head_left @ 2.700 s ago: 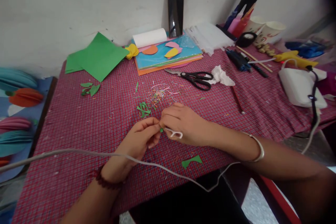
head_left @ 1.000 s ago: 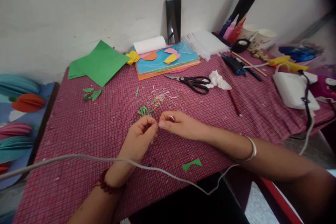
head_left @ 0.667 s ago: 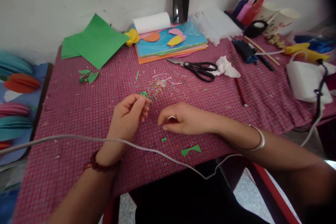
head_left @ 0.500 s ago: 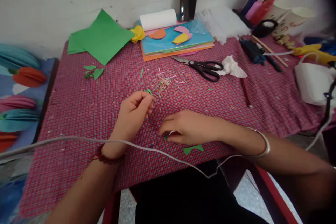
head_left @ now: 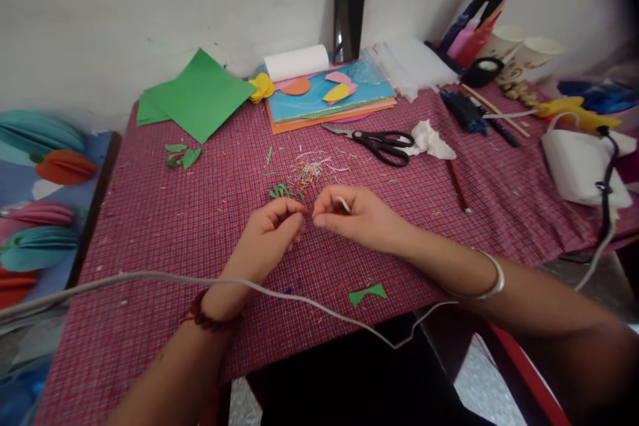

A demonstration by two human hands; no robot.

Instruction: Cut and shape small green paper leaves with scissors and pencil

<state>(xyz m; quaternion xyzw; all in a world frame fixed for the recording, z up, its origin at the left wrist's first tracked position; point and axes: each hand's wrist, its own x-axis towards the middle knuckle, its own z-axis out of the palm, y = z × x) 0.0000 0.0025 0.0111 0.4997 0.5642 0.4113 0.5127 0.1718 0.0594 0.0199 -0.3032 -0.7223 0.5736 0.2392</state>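
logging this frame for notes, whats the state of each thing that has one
left hand: fingertips pinched, contents too small to tell
right hand: pinched, a white bit shows between the fingers
scissors: shut, lying flat
white paper roll: rolled, on its side
phone: upright against wall, screen dark
tissue: crumpled

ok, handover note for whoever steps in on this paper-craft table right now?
Left hand: fingertips pinched, meeting the right's; what they hold is too small to tell.
Right hand: pinched too, a white bit in its fingers.
Green scraps and coloured shreds lie just beyond the hands, a green cut-out near the table edge, scissors further back.
Done: cutting, judging by the shreds. Left: unclear.
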